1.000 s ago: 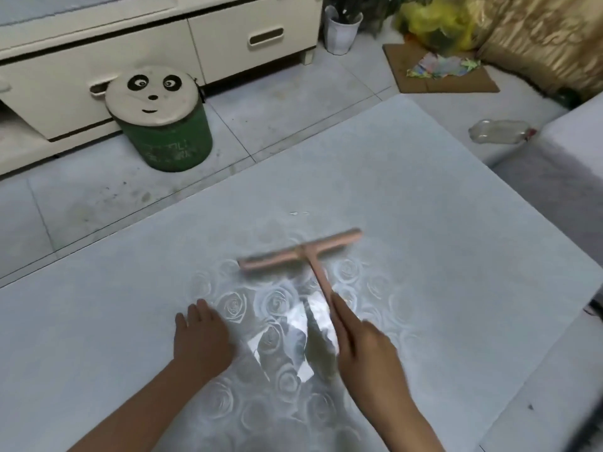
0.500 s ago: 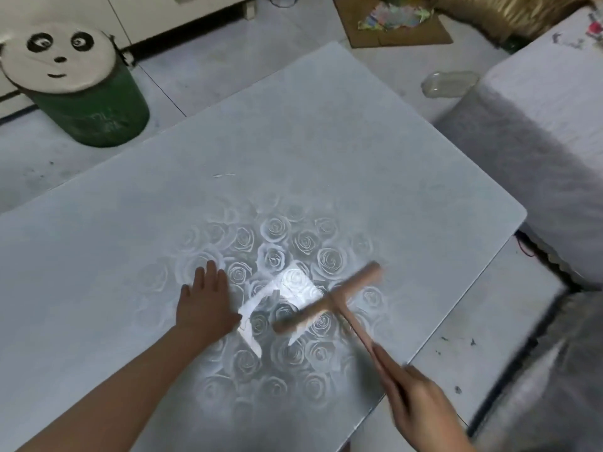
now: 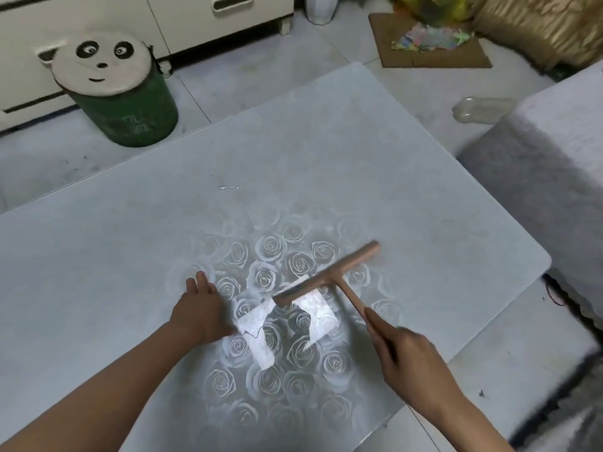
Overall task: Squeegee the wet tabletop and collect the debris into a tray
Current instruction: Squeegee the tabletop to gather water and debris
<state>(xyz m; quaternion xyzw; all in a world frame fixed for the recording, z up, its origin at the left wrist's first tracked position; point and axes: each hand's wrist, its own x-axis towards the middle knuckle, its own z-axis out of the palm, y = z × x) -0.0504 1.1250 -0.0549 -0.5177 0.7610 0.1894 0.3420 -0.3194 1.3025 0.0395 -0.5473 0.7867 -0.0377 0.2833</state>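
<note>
On the near half of the grey tabletop, right of centre:

1. Squeegee, one, pink, T-shaped. The blade bar lies aslant at the surface, its left end nearer the person and its right end farther out toward the table's right edge. The handle runs back from the bar's middle to the right hand.
2. Right hand, at the near right edge of the table. Its fingers are wrapped round the near end of the squeegee handle, with one finger laid along the shaft.
3. Left hand, palm down on the tabletop, to the left of the squeegee and apart from it. The fingers are straight, close together and pointing away. The outline is slightly blurred.
4. Tabletop surface: a rose pattern shows round a bright patch of glare between the two hands. One small whitish streak lies farther out, near the middle, well apart from the squeegee.

On the floor beyond the table:

5. Green drum stool with a panda-face top, at far left, before a cream cabinet with drawers.
6. Brown cardboard sheet, bearing coloured paper scraps, with a yellow bag behind it.
7. Clear plastic bottle, lying on its side just beside a grey cloth-covered seat at right
</note>
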